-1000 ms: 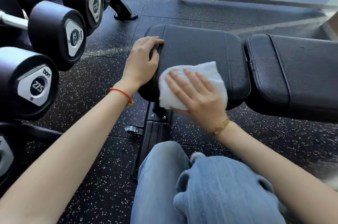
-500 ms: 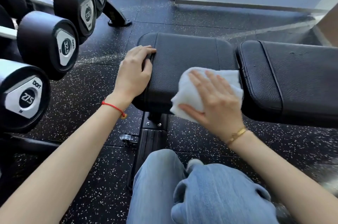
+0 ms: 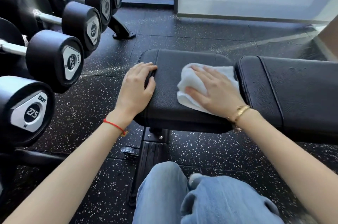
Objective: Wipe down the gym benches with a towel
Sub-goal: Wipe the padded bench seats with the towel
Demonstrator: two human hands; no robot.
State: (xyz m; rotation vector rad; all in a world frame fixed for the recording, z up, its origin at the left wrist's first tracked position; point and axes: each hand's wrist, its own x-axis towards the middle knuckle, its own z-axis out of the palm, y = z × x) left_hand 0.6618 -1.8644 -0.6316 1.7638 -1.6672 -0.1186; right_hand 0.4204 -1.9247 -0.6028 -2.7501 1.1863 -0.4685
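Right hand (image 3: 217, 92) pressing towel (image 3: 192, 81) with flat spread fingers (image 3: 201, 73), left hand (image 3: 136, 86) loosely curled at nine o'clock on surface (image 3: 170, 99): risks bunching cloth, skipping seam.

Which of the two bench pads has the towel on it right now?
The shorter seat pad on the left, the one both hands rest on. The white towel lies on its right half; the longer back pad is bare.

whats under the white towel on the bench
The white towel lies on the black seat pad, by the gap before the longer back pad. The right hand presses flat on it. The pad surface beneath the towel is covered, so its condition cannot be seen.
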